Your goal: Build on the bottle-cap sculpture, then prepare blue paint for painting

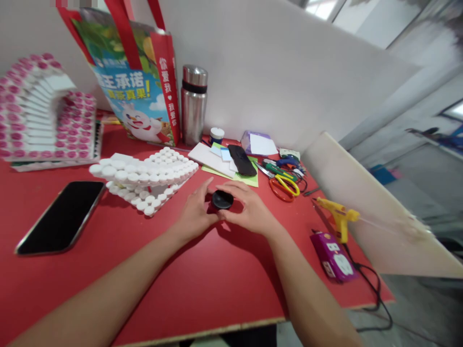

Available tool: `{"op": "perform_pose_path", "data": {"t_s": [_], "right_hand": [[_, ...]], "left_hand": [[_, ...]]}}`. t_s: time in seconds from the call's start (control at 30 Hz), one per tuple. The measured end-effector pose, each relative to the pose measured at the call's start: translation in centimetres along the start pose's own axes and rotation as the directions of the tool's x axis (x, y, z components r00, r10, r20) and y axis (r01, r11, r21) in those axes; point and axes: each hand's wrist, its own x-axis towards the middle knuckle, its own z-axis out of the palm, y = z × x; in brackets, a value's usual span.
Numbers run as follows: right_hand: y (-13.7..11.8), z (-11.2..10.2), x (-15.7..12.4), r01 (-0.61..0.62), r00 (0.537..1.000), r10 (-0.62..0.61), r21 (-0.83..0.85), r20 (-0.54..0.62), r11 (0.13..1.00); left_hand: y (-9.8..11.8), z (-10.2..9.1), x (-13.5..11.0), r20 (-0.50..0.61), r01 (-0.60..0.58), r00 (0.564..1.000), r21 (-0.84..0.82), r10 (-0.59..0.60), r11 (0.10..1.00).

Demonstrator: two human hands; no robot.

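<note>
A small, black, round object with a dished top, like a lid [222,200], is between my hands over the red table [217,294]. My left hand [198,210] curves round its left side, thumb near the front edge and fingers at the back. From the right, my right hand [249,206] closes on it with the fingers over its far rim and the thumb at the near side. The thumbs almost meet in front of it. Its underside is hidden. Just left of my left hand lies a white shape built from many small round pieces [144,176].
Left are a large phone [62,217] and a pink-and-white stacked piece [77,123]. Behind stand a printed bag [137,91] and a steel flask [194,106]. Right lie a dark phone [242,160], scissors [284,188], a yellow glue gun [338,214] and a purple corded box [333,258].
</note>
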Motion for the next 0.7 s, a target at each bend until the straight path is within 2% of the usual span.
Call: {"op": "perform_pose_path", "data": {"t_s": [0.2, 0.27, 0.33, 0.4, 0.5, 0.57, 0.63, 0.7], "right_hand": [[0.4, -0.4, 0.1, -0.039, 0.999, 0.038, 0.125, 0.014, 0.991], [0.5, -0.5, 0.1, -0.085, 0.996, 0.088, 0.206, -0.003, 0.975], [0.6, -0.6, 0.2, -0.158, 0.982, 0.186, 0.357, -0.045, 0.921], [0.9, -0.5, 0.3, -0.235, 0.937, 0.338, 0.55, -0.093, 0.802], [1.8, -0.3, 0.5, -0.274, 0.808, 0.577, 0.79, -0.119, 0.548], [2.5, -0.4, 0.7, -0.276, 0.718, 0.693, 0.887, -0.067, 0.371], [3.1, -0.5, 0.8, -0.309, 0.645, 0.763, 0.926, 0.036, 0.218], [3.4, -0.7, 0.8, -0.371, 0.598, 0.791, 0.919, 0.127, 0.133]], "left_hand": [[0.9, -0.4, 0.0, 0.058, 0.057, 0.997, -0.068, -0.053, 0.996], [1.2, -0.7, 0.0, 0.102, 0.083, 0.992, -0.111, -0.072, 0.99], [1.5, -0.9, 0.1, 0.139, 0.114, 0.986, -0.141, -0.094, 0.984], [1.5, -1.1, 0.1, 0.153, 0.134, 0.982, -0.145, -0.112, 0.98], [1.4, -1.1, 0.1, 0.152, 0.125, 0.983, -0.125, -0.106, 0.984], [1.2, -1.1, 0.1, 0.146, 0.113, 0.984, -0.103, -0.097, 0.988], [1.1, -1.0, 0.1, 0.14, 0.111, 0.985, -0.088, -0.098, 0.99], [1.0, -1.0, 0.1, 0.129, 0.114, 0.986, -0.084, -0.102, 0.99]]}}
